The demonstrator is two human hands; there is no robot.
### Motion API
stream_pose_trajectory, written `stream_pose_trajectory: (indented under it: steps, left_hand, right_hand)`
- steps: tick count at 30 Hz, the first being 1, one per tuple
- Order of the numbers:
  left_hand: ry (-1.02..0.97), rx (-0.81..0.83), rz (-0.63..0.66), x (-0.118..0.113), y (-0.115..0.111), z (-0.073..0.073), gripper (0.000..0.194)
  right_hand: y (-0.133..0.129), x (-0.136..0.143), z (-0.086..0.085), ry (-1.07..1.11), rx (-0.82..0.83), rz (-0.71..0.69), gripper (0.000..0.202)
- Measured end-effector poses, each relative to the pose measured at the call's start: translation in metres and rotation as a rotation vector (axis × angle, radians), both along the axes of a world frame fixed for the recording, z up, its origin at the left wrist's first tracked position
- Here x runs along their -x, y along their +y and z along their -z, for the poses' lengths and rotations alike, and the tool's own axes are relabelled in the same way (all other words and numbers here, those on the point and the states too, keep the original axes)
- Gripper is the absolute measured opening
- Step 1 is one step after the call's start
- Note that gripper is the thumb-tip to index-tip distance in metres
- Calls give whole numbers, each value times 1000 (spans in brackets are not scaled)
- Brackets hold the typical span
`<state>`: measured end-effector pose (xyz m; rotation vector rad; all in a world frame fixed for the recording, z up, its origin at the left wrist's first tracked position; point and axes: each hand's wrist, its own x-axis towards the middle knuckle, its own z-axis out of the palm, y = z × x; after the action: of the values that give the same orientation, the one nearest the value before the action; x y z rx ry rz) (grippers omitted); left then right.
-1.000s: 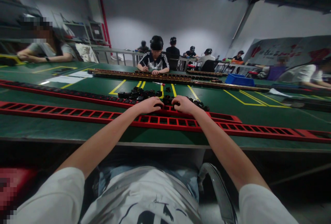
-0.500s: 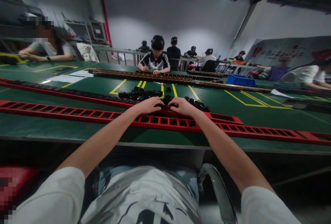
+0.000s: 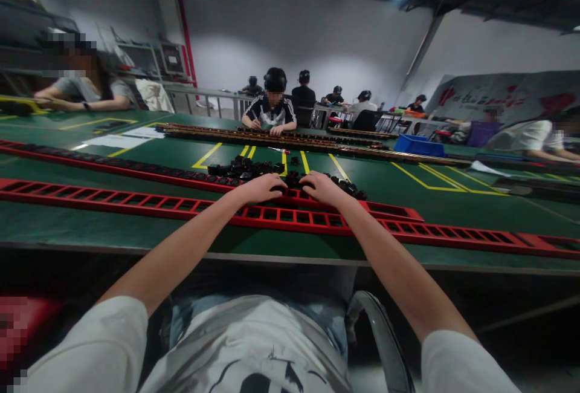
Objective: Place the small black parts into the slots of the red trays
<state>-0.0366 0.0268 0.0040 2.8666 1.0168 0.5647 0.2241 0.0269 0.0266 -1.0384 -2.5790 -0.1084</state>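
Both hands bend over a long red frame (image 3: 199,182) on the green table, whose left stretch is filled with small black parts. My left hand (image 3: 263,188) rests on it with fingers curled down; whatever lies under the fingertips is hidden. Just to the right, my right hand (image 3: 321,187) has its fingers bent and drawn together at a small dark part, too dark to identify. Loose black block-like parts (image 3: 242,167) lie heaped beyond my left hand, and others (image 3: 351,188) lie beside my right. Closer to me runs a second red frame (image 3: 290,216) with a row of open slots.
Long dark strips (image 3: 317,142) span the table farther off, with a blue bin (image 3: 419,145) at their right. White papers (image 3: 122,138) lie at the left. A small red-handled tool (image 3: 281,150) is beyond the heap. A person (image 3: 272,106) sits opposite; others work around.
My right hand has shifted slightly to the right, so the gap between my hands is a little wider. The left hand stays almost in place. The view has tilted up slightly.
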Motion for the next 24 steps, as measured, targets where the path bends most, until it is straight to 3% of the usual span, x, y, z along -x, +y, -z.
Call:
stream_pose_trajectory:
  steps: [14, 24]
  left_hand:
    - [14, -14, 9, -1, 0, -1, 35]
    - [6, -12, 16, 1, 2, 1, 35]
  right_hand:
    - [-9, 11, 2, 112, 62, -150, 25]
    - [-8, 3, -3, 100, 87, -132, 23]
